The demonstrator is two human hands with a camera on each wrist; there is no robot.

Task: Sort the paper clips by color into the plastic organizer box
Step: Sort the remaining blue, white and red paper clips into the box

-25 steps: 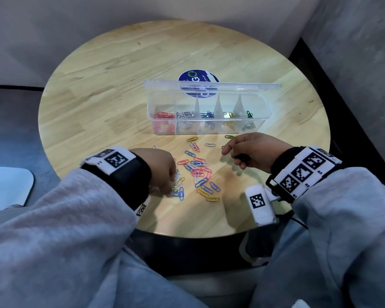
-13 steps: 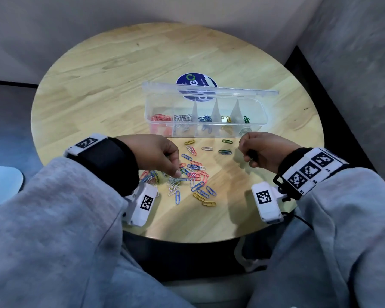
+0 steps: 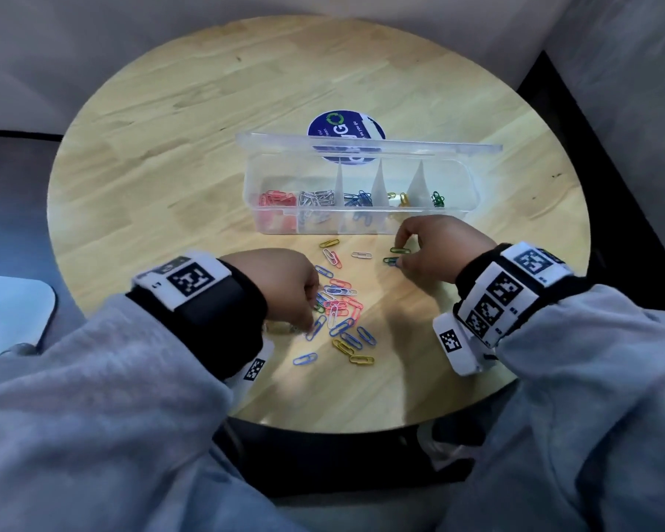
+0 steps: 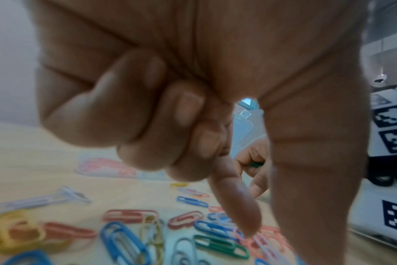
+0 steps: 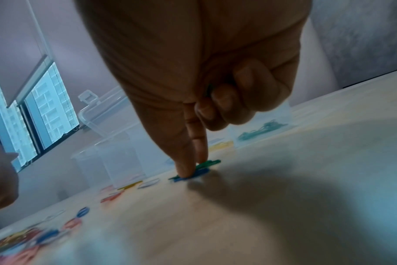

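The clear plastic organizer box stands open mid-table, holding red, silver, blue, yellow and green clips in separate compartments. Loose paper clips of mixed colours lie in front of it. My right hand pinches a green clip on the table with thumb and index finger, and something green shows inside its curled fingers. My left hand is over the pile's left side with three fingers curled. Its index fingertip touches a pink clip. I cannot tell whether it pinches one.
The round wooden table has a blue sticker behind the box. Its front edge runs just under my wrists. A second green clip lies by my right fingers. A pale flat object is at the far left, off the table.
My right hand has moved left and down onto the two green clips right of the pile. My left hand has shifted slightly toward the near side of the pile.
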